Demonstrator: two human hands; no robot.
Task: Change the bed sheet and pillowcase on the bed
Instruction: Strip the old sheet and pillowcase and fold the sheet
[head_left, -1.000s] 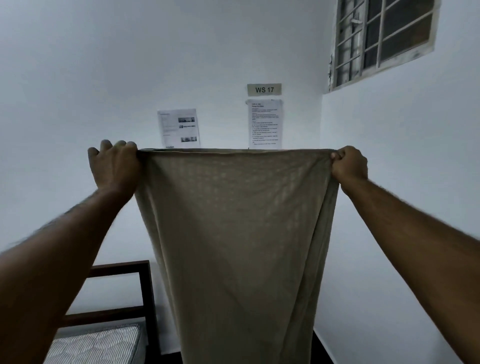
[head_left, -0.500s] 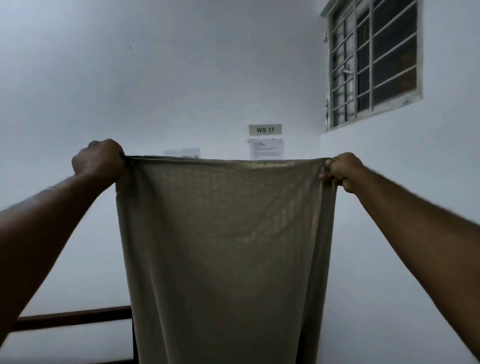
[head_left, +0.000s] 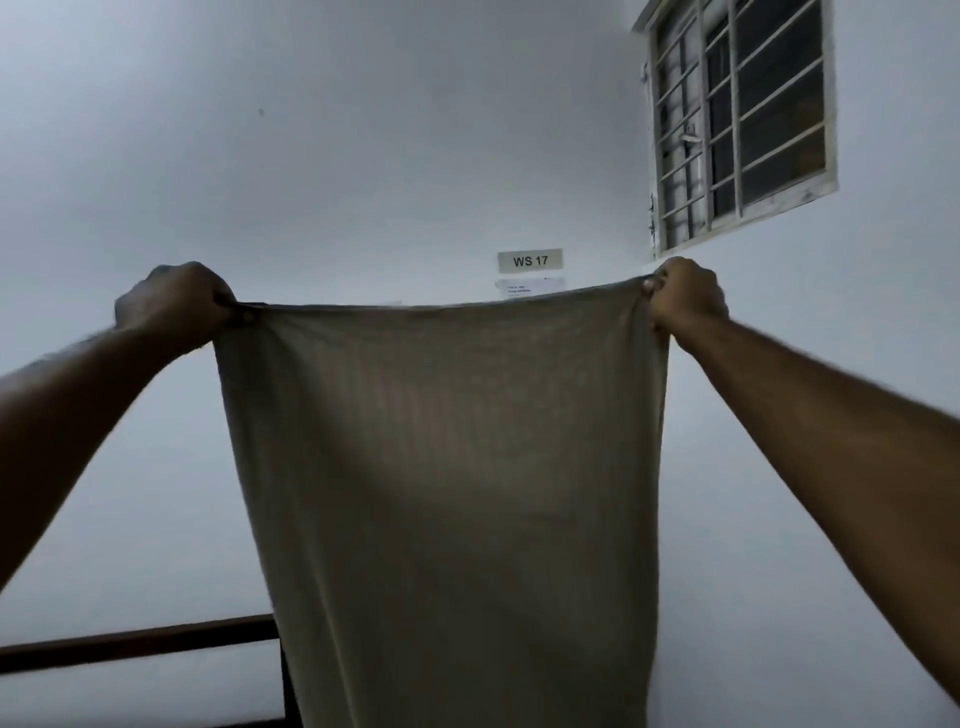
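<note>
Beige cloth (head_left: 447, 493) hung in front of you, stretched by its top edge between your two raised hands. Your left hand (head_left: 174, 301) was curled round the left corner and your right hand (head_left: 683, 299) pinched the right corner, thumb and fingers closed on the hem. The edge ran nearly taut, dipping slightly toward the left, and the rest dropped straight down out of the bottom of the view, so its lower end could not be seen. Whether it was the sheet or the pillowcase was hard to tell; its narrow, doubled look suggested a pillowcase or a folded sheet.

Behind it stood the wall (head_left: 363, 156) with a "WS 17" sign (head_left: 530, 260) and a paper (head_left: 530, 288) just below, partly hidden by the cloth. A barred window (head_left: 737, 119) sat upper right, and a dark wooden rail (head_left: 135, 642) of the bed frame crossed the lower left.

As for progress, you seemed to be at an early or middle stage: cloth shaken out in the air, nothing yet laid or fitted. The mattress and pillow were out of view, so what was already done could not be judged.
</note>
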